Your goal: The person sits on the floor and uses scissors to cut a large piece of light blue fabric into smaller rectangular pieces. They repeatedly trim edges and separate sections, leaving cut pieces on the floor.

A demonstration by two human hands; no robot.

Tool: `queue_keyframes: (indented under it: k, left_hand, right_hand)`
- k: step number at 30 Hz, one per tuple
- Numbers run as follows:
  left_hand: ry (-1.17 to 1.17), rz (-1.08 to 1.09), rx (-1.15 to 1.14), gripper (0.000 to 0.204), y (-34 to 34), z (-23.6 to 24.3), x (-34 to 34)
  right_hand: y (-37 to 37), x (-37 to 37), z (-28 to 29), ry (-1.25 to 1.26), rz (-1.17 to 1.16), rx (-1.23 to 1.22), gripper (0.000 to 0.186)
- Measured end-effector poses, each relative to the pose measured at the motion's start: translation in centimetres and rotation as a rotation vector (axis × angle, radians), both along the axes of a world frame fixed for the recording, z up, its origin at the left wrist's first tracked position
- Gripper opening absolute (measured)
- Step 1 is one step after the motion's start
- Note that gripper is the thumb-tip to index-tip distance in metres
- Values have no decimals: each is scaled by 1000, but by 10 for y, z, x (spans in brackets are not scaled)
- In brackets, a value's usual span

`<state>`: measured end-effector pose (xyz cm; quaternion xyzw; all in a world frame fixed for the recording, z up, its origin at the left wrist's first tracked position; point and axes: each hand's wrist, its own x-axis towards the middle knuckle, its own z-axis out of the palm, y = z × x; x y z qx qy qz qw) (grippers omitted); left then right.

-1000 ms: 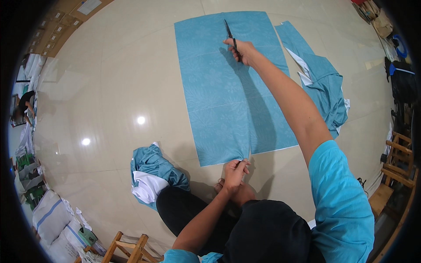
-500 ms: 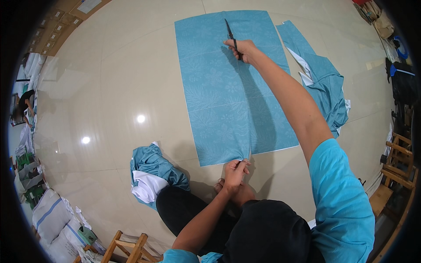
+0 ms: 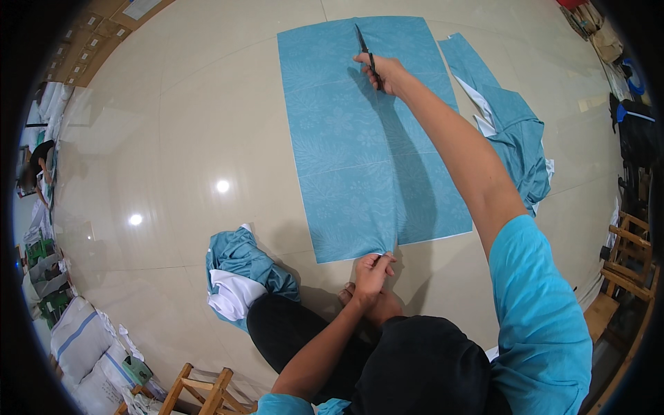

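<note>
A large rectangle of teal leaf-patterned fabric (image 3: 339, 131) lies spread on the tiled floor, with a lengthwise crease running from its near edge. My left hand (image 3: 372, 275) is closed, pinching the near edge of this fabric close to my bare foot. Out over the far half of the sheet, my right hand (image 3: 384, 73) grips black-handled scissors (image 3: 364, 47) whose blades point toward the far edge. The blades look nearly closed; whether they touch the cloth I cannot tell. A shadow of my right arm falls across the fabric.
Crumpled teal and white fabric (image 3: 242, 273) lies left of my knee. More teal fabric (image 3: 515, 128) is heaped along the sheet's right side. Wooden stools (image 3: 200, 391) stand at lower left, a wooden frame (image 3: 626, 256) at right. Cardboard boxes (image 3: 93, 38) fill the far left; another person (image 3: 41, 162) works at the left edge.
My right hand with the scissors has shifted slightly farther away, toward the sheet's far edge. The left hand keeps its pinch on the near edge.
</note>
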<state>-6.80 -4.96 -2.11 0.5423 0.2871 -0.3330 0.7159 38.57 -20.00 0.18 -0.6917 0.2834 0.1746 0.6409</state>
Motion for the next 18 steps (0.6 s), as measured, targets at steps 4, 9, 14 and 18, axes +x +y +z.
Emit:
queue_keyframes:
  k: [4,9,14,18]
  left_hand:
    - [-28,11,-15,27,0,-4,-1]
    - [-2,6,-21,27,2,-6,-3]
    - [-31,11,-8,26,-1,-11,-6]
    - [-27,12,-18,26,0,-13,-7]
  right_hand:
    - [1,5,-1,-30,0,23,37]
    - [2,11,-6,-30,-6,8,37]
    - [2,14,-9,-35,-9,44,37]
    - [2,14,-9,-15,-14,1,37]
